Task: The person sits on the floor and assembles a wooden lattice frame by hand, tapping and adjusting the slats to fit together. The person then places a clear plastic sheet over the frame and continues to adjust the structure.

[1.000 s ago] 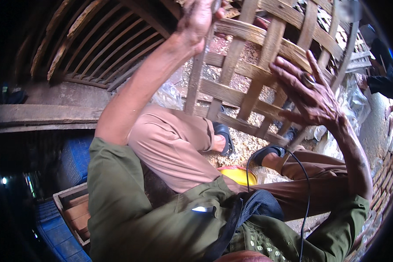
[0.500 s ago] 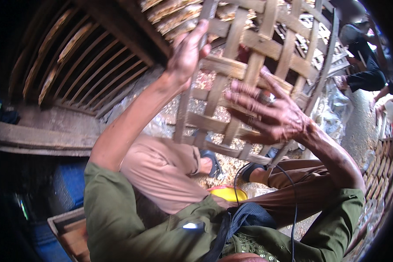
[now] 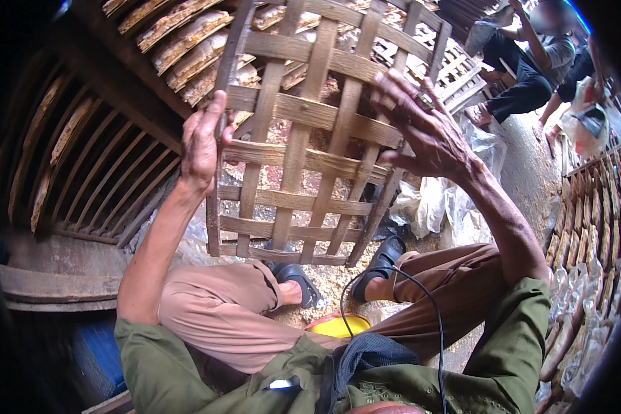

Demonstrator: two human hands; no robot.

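A woven bamboo lattice tray with a wooden frame is held up in front of me, standing tilted over my feet. My left hand grips its left side bar, with the thumb on the near side and the fingertips curling round behind. Over on the right, my right hand lies against the tray's upper right edge. Its fingers are spread across the slats and not wrapped round them. Behind the weave, the floor with scattered pale crumbs shows through the gaps.
Slatted racks stand at the left, and stacked trays with pale, crusty slabs rise behind. A yellow bowl sits between my legs. Plastic sheets lie at the right. Another person sits at the far right, near more slabs.
The tray has shifted left and turned more face-on to me, with my left hand still on its side. My right hand has moved from the middle of the weave to its right edge.
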